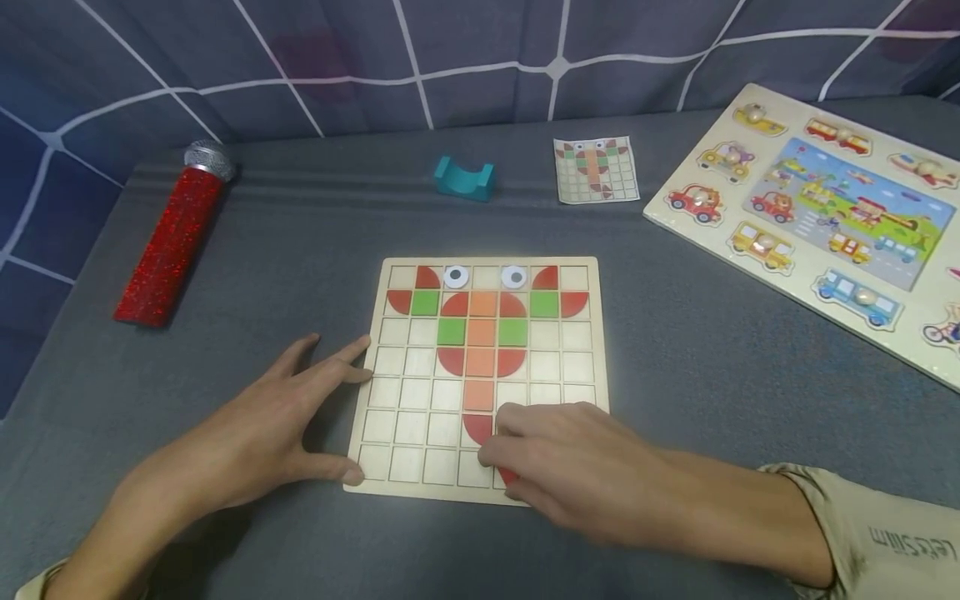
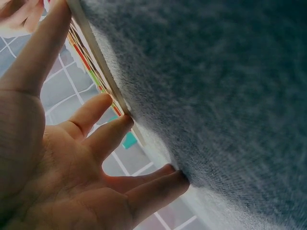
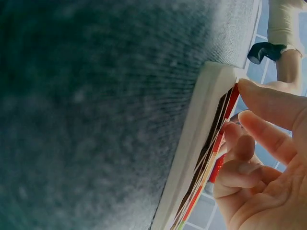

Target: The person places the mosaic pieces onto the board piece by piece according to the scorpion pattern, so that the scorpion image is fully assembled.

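A square wooden grid board (image 1: 406, 429) lies on the dark cloth. Down its middle runs a column of orange squares (image 1: 481, 361), flanked by green squares (image 1: 451, 332) and red quarter-round tiles (image 1: 451, 362). Near the top are two googly eyes (image 1: 456, 277). My left hand (image 1: 255, 429) is spread, its thumb and fingertips at the board's left edge. Low on the board, my right hand (image 1: 592, 467) pinches a red tile (image 1: 507, 476) between thumb and index finger, the other fingers curled. Much of this tile is hidden. Another red tile (image 1: 477, 428) sits up and left of it.
A paper pattern card (image 1: 611, 182) and a teal cradle-shaped piece (image 1: 463, 180) lie beyond the board. Far left is a red glittery microphone (image 1: 172, 246). A vehicle peg puzzle (image 1: 720, 133) takes up the far right. Behind everything hangs a checked dark curtain (image 1: 487, 37).
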Demonstrator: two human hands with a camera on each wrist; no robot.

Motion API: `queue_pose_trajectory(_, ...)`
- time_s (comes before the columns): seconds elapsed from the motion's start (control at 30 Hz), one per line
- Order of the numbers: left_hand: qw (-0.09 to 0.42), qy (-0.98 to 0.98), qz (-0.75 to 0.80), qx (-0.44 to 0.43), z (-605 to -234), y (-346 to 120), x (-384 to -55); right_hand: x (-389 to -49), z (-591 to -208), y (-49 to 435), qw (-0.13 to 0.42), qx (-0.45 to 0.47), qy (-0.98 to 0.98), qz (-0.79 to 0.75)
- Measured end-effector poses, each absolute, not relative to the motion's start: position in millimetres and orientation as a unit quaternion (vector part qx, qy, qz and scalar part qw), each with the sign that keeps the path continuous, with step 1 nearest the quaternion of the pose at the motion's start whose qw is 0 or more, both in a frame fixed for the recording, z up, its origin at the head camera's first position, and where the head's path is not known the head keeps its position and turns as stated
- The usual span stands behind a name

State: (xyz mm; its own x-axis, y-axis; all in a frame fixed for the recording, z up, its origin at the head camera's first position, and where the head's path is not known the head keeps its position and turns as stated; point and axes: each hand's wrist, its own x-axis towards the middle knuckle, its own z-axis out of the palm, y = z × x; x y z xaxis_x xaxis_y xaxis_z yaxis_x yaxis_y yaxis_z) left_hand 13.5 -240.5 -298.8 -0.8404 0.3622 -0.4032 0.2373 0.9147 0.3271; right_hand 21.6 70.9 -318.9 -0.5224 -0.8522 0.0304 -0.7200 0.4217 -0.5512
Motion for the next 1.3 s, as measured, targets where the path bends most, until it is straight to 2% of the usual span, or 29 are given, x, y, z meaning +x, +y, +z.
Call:
queue_pose_trajectory(0.57,0.245,0.950,0.127,0.145,-298.4,-241.4,13.1,19.6,-321.5,65.0,0.080,-0.476,0.842,-0.241)
queue_pose_trajectory(1.3,0.235,0.950,0.134,0.157,-298.7,-242.1,13.2,16.7,-316.8,66.7,0.106,-0.453,0.855,-0.228)
